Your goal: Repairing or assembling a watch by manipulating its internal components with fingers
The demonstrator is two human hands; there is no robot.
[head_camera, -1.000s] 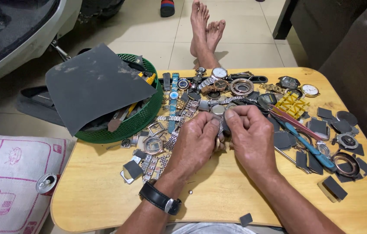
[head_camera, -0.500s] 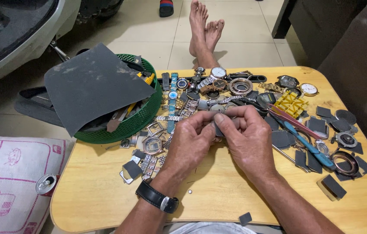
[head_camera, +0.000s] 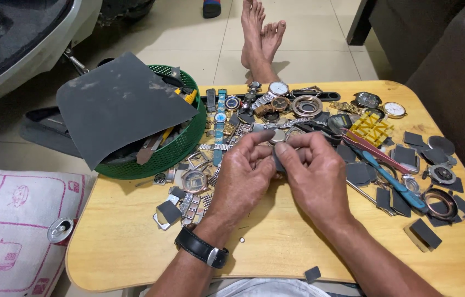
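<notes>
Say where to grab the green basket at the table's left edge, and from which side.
Take the green basket by its bare rim on the side facing the watches, coming in from the right. The big grey sheet covers most of the top and left, and tools stick out under it. Both the left hand and right hand are busy with a small watch part.

One head-worn camera looks steeply down — close over the wooden table (head_camera: 133,247) (no second view).

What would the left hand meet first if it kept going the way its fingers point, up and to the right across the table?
Probably the small round watch part pinched between both hands, right at the left hand's fingertips. Past it lies the heap of watches, though depth is hard to judge from above.
</notes>
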